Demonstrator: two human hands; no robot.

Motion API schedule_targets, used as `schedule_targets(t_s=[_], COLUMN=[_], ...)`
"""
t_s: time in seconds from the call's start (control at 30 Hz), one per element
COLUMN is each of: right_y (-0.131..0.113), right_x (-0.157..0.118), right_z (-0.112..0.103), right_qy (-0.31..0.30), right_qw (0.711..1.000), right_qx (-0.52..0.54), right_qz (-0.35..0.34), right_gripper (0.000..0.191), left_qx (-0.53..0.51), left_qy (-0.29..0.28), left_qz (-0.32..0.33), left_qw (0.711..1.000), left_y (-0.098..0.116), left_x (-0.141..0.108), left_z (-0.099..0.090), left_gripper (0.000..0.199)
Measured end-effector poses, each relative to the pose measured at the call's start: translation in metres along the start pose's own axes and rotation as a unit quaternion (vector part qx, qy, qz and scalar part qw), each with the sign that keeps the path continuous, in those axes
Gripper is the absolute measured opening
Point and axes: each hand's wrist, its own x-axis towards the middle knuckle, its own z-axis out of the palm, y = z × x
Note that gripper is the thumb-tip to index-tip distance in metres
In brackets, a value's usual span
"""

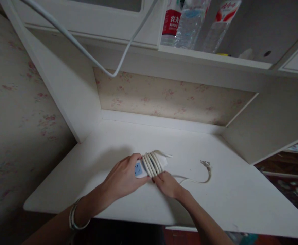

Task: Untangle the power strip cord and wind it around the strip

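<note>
A white power strip (139, 170) with a blue socket face is held just above the white desk, near its front. Several turns of its cream cord (152, 164) are wound around the strip's middle. My left hand (124, 175) grips the socket end between thumb and fingers. At the lower edge of the windings, my right hand (168, 183) has its fingers closed on the cord; the fingertips are partly hidden. From there the loose end of the cord runs right across the desk and curls up to the plug (205, 163), which lies with its prongs showing.
The white desk (240, 197) has side panels at left and right and a floral wall behind. Plastic bottles (189, 27) stand on the shelf above. A pale cable (113, 73) hangs down in front of the cabinet, upper left.
</note>
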Motion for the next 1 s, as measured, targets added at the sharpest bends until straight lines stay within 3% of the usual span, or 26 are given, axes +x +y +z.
schedule_targets(t_s=[0.13,0.27,0.43,0.6,0.7,0.8,1.0], right_y=[-0.009,-0.016,-0.023,-0.031,-0.027,-0.018,-0.001], right_x=[-0.020,-0.025,-0.014,0.009,0.023,0.033,0.043], right_z=[-0.002,-0.019,-0.042,-0.051,-0.053,-0.051,-0.035], right_qy=[-0.022,0.062,0.215,0.248,0.238,0.211,0.129], right_qw=[0.984,0.973,0.933,0.909,0.926,0.955,0.988], right_qx=[-0.179,-0.205,-0.219,-0.207,-0.167,-0.110,0.077], right_qz=[-0.003,-0.084,-0.190,-0.262,-0.240,-0.176,-0.028], right_gripper=[0.042,0.040,0.042,0.042,0.044,0.045,0.062], left_qx=[0.049,0.089,0.156,0.173,0.160,0.136,0.051], left_qy=[0.023,0.017,-0.008,-0.067,-0.114,-0.137,-0.103], left_qz=[-0.068,-0.075,-0.006,0.077,0.135,0.187,0.193], left_qw=[0.996,0.993,0.988,0.980,0.971,0.963,0.975], left_y=[-0.021,-0.040,-0.036,-0.017,-0.007,0.003,0.016], left_x=[0.014,0.016,0.008,0.000,-0.007,-0.013,-0.015], left_z=[0.008,0.027,0.046,0.057,0.054,0.043,0.012], left_gripper=[0.047,0.038,0.028,0.022,0.027,0.033,0.029])
